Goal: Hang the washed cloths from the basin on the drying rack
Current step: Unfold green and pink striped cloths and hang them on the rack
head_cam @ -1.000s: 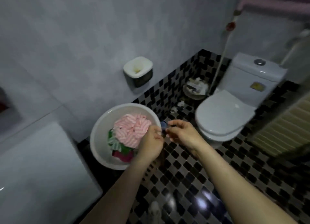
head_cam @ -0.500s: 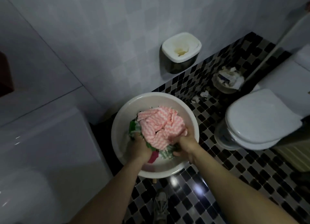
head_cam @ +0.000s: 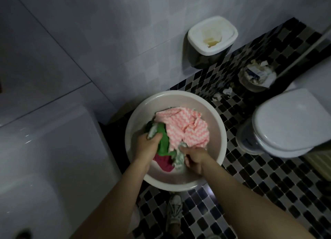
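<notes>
Basin (head_cam: 217,131) sits on the checkered floor (head_cam: 250,185), its far rim close to the tiled wall (head_cam: 107,41). A white appliance (head_cam: 44,158) stands just beside it on the left, and the toilet (head_cam: 286,124) is near on the right. Open floor lies on the near right side, while a shoe (head_cam: 174,210) stands just at the near rim. A waste bin (head_cam: 256,75) sits in the corner beyond the toilet, and a white-lidded box (head_cam: 211,36) hangs on the wall above.

All the cloths lie in the basin. The left hand (head_cam: 147,145) has its fingers curled round the green cloth (head_cam: 163,140). The right hand (head_cam: 196,158) pinches a pale green-and-white cloth (head_cam: 179,158) near the front wall. The pink cloth (head_cam: 186,126) is heaped toward the far right, and a dark red cloth (head_cam: 163,162) lies beneath, between the wrists.

Half a second ago both hands were tucked under the near edge of the pink cloth. It has since slid back, and more of the green and dark red cloths is uncovered.

A blue-and-white packet lies in the bin; its print is too small to read.
</notes>
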`<state>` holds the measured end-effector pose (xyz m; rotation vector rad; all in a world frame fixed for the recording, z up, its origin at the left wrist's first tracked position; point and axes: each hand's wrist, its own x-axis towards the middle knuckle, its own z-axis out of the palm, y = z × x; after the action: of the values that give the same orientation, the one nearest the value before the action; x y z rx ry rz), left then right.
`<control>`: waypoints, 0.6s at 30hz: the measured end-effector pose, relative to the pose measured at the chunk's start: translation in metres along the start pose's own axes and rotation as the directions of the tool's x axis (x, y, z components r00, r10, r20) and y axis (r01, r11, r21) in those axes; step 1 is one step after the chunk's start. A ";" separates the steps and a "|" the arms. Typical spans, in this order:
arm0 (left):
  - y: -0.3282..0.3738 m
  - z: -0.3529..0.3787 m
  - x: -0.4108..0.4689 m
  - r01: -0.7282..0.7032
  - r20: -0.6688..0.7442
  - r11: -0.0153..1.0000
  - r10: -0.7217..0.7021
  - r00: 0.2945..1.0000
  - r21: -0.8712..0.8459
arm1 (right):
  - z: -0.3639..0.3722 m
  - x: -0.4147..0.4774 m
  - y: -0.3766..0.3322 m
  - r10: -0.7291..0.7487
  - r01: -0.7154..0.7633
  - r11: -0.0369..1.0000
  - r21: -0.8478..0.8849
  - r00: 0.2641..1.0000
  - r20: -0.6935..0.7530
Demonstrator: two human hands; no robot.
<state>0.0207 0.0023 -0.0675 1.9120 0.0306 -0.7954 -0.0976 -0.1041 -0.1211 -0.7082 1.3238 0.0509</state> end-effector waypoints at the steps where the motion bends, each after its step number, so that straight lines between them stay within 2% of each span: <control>1: 0.010 -0.003 -0.003 -0.019 -0.012 0.998 0.018 1.000 -0.061 | -0.002 -0.007 -0.008 0.024 -0.026 0.999 0.042 0.998 0.057; 5: 0.041 -0.009 -0.015 -0.055 0.037 0.948 0.071 0.997 -0.314 | -0.010 -0.059 -0.043 -0.012 -0.021 0.991 0.129 0.969 0.248; 8: 0.055 -0.013 -0.027 -0.119 0.075 0.916 0.159 0.984 -0.383 | -0.019 -0.086 -0.061 -0.063 -0.002 0.981 0.195 0.942 0.330; 10: 0.063 -0.014 -0.034 -0.158 0.091 0.906 0.209 0.974 -0.393 | -0.023 -0.099 -0.069 -0.126 0.049 0.974 0.221 0.927 0.352; 15: 0.090 -0.015 -0.052 -0.157 0.192 0.885 0.262 0.946 -0.437 | -0.027 -0.127 -0.080 -0.311 0.318 0.948 0.028 0.897 0.316; 18: 0.107 -0.013 -0.059 -0.254 0.230 0.918 0.330 0.915 -0.306 | -0.025 -0.141 -0.086 -0.375 0.383 0.922 0.062 0.841 0.391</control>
<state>0.0194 -0.0193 0.0532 1.4874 -0.3033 -0.8000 -0.1220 -0.1351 0.0413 -0.9137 0.7774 -0.1100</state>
